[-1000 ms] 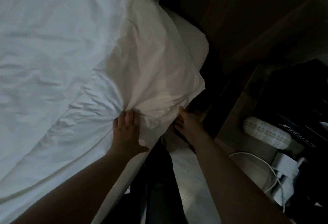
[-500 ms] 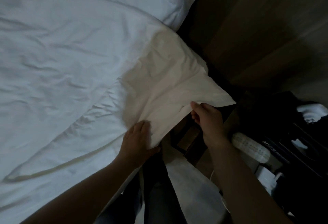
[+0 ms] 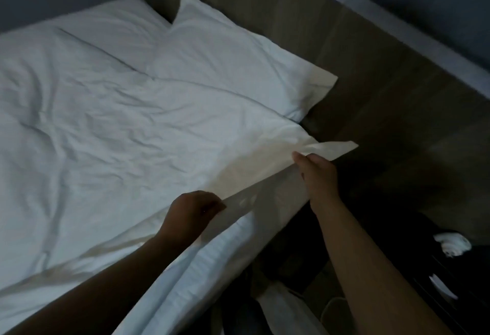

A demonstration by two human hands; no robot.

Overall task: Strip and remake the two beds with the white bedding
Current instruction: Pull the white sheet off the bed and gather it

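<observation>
1. Two hands are on the white sheet at the near right corner of the bed; your left hand is closed on the sheet's edge at the near side, and your right hand pinches the corner flap that juts out to the right toward the headboard.
2. Judging from that, you are in the remaking step, drawing the top layer taut along the side of the mattress; the stretch between your hands is lifted clear of the bed.
3. Your next move probably calls for pulling the corner out flat, laying it down just short of the pillow, then smoothing or tucking the edge down the mattress side; keep both grips firm, since a slack hand would let the creases run back.
4. Much of the sheet is rumpled, with ridges across its middle and left; it lies over the whole bed, its far edge meeting the pillow that rests against the headboard.
5. Your room is dim; a wood-grain headboard runs along the far right, with a grey wall above it; a dark unit stands at the near right with small white items on it, too dark to identify; pale floor shows between it and the bed.
</observation>
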